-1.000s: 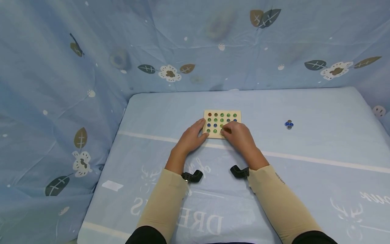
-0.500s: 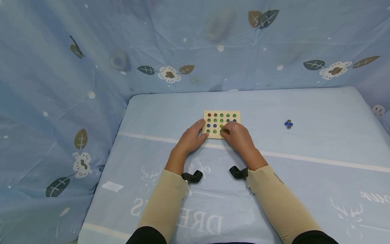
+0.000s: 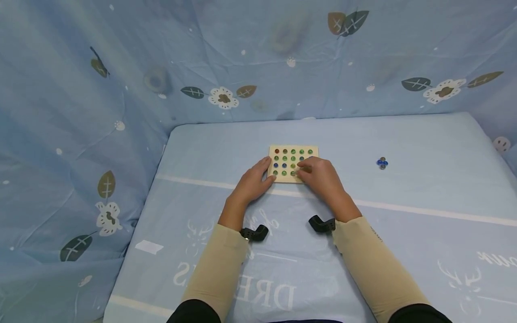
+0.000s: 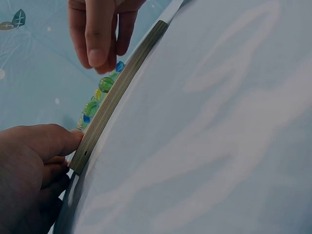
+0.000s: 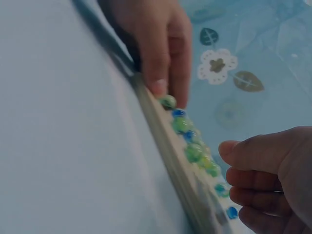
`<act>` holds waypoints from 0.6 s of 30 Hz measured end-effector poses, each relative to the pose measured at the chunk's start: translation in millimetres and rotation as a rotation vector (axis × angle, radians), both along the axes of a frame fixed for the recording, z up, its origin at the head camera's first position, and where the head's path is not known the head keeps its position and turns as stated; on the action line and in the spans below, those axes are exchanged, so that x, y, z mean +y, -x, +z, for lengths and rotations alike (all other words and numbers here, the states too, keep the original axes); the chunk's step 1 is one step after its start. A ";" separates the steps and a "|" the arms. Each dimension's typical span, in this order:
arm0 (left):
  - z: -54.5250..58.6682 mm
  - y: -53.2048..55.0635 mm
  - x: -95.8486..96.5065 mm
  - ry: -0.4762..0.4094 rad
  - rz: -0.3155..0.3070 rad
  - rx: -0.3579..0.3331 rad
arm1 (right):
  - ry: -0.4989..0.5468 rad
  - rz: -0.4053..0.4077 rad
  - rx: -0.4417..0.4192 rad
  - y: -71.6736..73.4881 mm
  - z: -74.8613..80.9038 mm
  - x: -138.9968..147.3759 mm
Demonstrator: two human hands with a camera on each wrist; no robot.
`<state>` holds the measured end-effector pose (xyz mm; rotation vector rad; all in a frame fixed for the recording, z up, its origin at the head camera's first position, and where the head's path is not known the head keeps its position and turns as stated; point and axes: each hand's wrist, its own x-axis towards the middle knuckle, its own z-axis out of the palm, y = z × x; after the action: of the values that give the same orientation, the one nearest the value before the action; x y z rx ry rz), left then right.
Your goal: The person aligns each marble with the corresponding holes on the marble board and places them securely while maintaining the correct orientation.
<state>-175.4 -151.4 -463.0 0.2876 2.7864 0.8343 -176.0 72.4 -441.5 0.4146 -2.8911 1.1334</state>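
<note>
A pale wooden board [image 3: 287,181] with rows of glass marbles [image 4: 106,84] lies flat before me, mostly green and blue, with a reddish one at its far left corner. My left hand [image 3: 252,181] holds the board's left side, its thumb at the near corner; the left wrist view shows that thumb against the board's end. Over the board's right part hovers my right hand [image 3: 322,177], thumb and fingers bent loosely, hiding some of the marbles. Between its fingertips I see nothing in the right wrist view [image 5: 265,183].
A small cluster of blue and dark marbles [image 3: 382,163] sits on the table to the right. The table has a light blue printed cloth [image 3: 226,148]. Patterned blue fabric [image 3: 266,58] rises behind and at the left. A white patch [image 3: 149,246] lies at left.
My right hand has drawn slightly to the right, off a green marble in the nearest row, which now shows more fully. The left hand stays on the board.
</note>
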 end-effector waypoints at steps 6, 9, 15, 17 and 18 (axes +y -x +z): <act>1.6 0.5 0.6 -0.011 0.004 -0.003 | 0.031 -0.124 -0.047 7.8 12.2 28.3; 1.4 0.2 0.7 -0.006 0.003 -0.002 | 0.021 -0.210 -0.055 12.0 15.1 46.4; 0.8 -0.9 1.2 0.005 -0.001 0.005 | 0.073 -0.366 -0.046 13.0 20.5 91.8; 0.7 -0.9 1.3 0.005 -0.002 -0.002 | 0.085 -0.425 -0.045 13.0 21.1 106.9; 0.6 -0.7 1.2 0.006 -0.002 -0.003 | 0.094 -0.460 -0.049 13.1 20.8 113.9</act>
<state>-174.7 -150.2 -462.3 0.2873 2.7846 0.8258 -189.1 186.3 -420.7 -0.2727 -2.7388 1.1938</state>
